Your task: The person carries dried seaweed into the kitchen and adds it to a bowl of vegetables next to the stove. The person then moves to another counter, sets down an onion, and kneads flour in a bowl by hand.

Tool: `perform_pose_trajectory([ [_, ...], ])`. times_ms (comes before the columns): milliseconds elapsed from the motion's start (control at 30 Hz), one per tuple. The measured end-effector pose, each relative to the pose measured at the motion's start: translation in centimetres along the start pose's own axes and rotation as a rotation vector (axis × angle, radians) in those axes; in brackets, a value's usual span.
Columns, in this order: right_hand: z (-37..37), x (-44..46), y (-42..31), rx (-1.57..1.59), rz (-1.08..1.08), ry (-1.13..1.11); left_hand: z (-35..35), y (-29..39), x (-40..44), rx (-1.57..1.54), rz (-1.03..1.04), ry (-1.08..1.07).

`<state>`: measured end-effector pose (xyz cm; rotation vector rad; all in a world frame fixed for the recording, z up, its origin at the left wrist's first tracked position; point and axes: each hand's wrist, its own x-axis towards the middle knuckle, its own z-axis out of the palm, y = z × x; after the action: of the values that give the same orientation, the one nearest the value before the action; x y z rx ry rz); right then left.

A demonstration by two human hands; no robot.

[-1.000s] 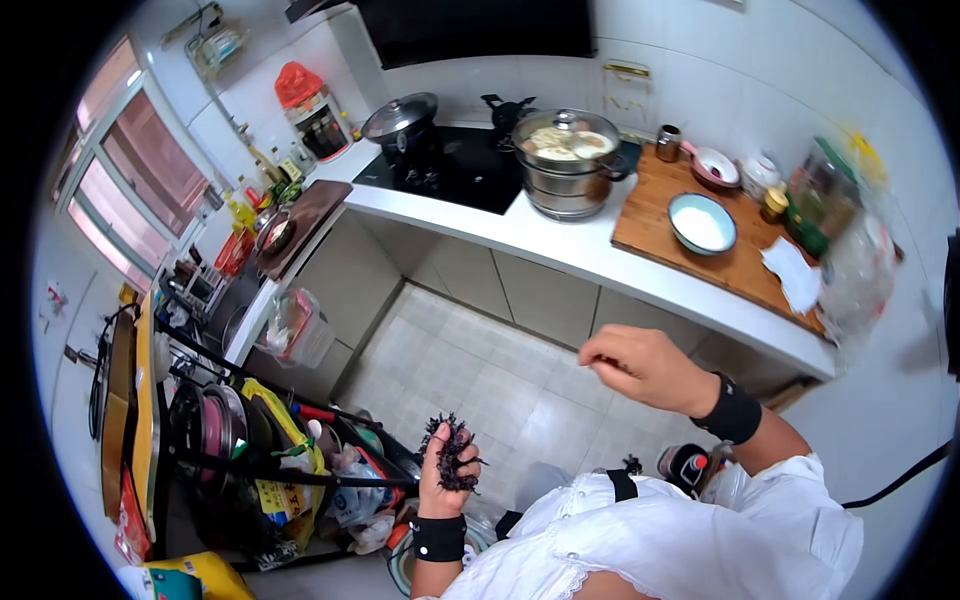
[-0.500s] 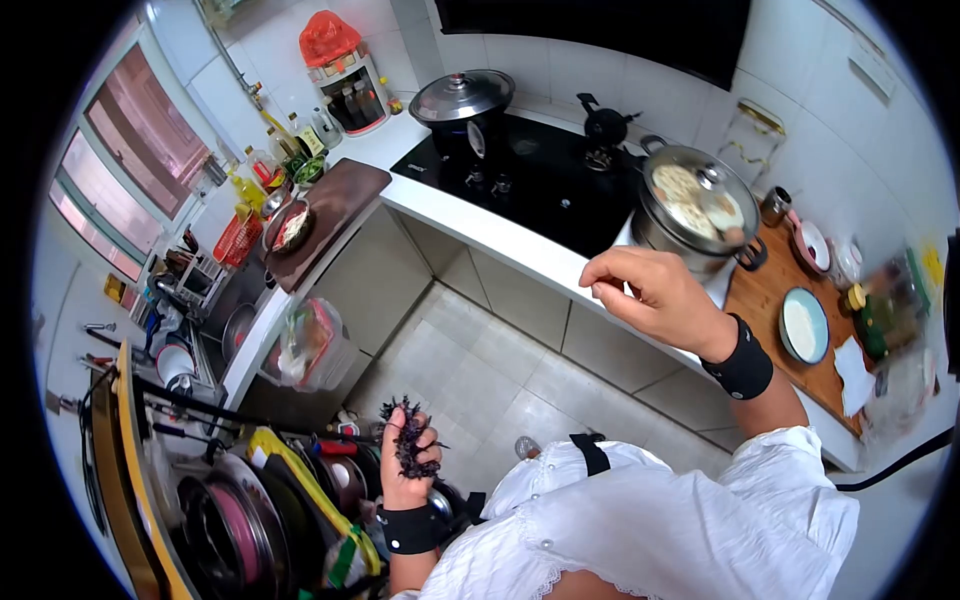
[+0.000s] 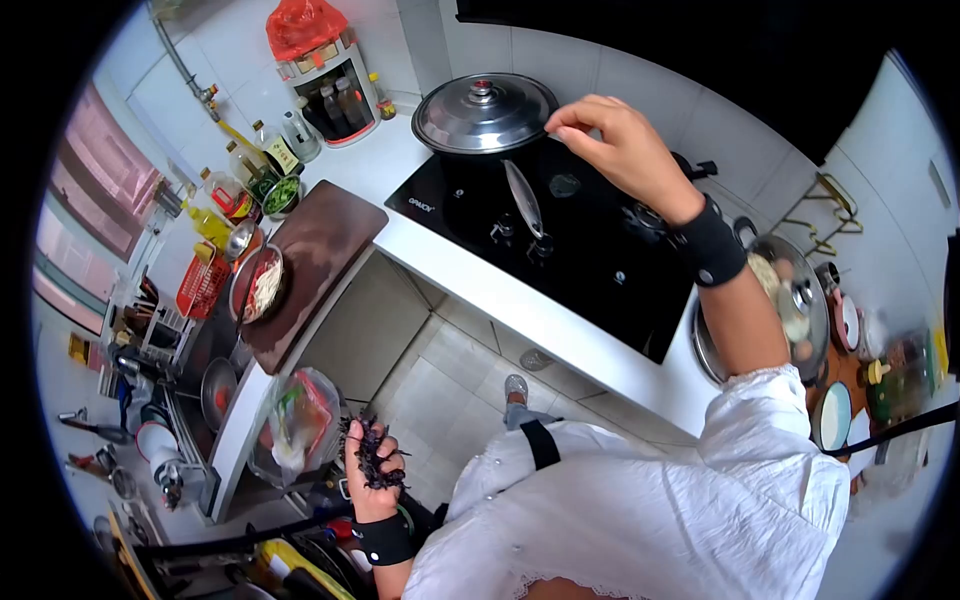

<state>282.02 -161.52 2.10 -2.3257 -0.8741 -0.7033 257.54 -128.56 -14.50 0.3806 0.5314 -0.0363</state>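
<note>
Left hand [image 3: 374, 487]: the fingers are closed in a fist on a clump of dark purple shreds [image 3: 372, 448], with loose ends projecting above the thumb and between the fingers. The shreds are located in this hand, off the white tabletop [image 3: 545, 322], beyond the front edge of its left arm. A clear plastic container [image 3: 263, 455] with bagged contents is at that edge, near the fist. A black wristband is fitted at each wrist.

Right hand [image 3: 628, 150]: it is raised over the rear part of the black hob [image 3: 590, 235], palm down. The fingers are bent toward the thumb; their inner faces are turned away, so closure and any hold cannot be determined. The fingertips appear just beside the right rim of a pan [image 3: 485, 112]; contact cannot be determined.

The pan stands at the rear left corner of the hob, its domed metal lid on, its handle pointing toward the front edge of the tabletop.

On the tabletop's left arm, a brown board [image 3: 325, 255] lies along the front edge. A bowl [image 3: 238, 293] of red and white food rests at the board's left edge. Bottles [image 3: 272, 150] stand behind the board.

To the right of the hob, a lidded steel pot [image 3: 812, 325] is partly hidden by the right forearm. A blue-rimmed bowl [image 3: 818, 420] stands on a wooden board [image 3: 850, 370] toward the tabletop's right end.
</note>
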Motion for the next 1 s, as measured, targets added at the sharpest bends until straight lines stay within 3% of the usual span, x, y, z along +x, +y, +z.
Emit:
perform_pose_trajectory([
  [133,5.5,10.8,8.6,-0.069,0.018,-0.044,6.8,3.7,4.3,-0.007,0.071,0.047],
  [333,16.4,17.8,18.6,-0.405,0.17,-0.184,8.5,6.6,12.0,0.004,0.082,0.117],
  [667,23.1,21.0,22.8,-0.618,0.425,-0.458,10.5,14.0,24.0,0.053,-0.079,0.022],
  [933,25.1,23.4,24.2,-0.648,0.635,-0.492,13.1,19.0,31.0,0.166,-0.357,-0.077],
  [1000,25.4,23.8,24.4,-0.628,0.668,-0.479,13.1,19.2,32.2,0.179,-0.315,-0.048],
])
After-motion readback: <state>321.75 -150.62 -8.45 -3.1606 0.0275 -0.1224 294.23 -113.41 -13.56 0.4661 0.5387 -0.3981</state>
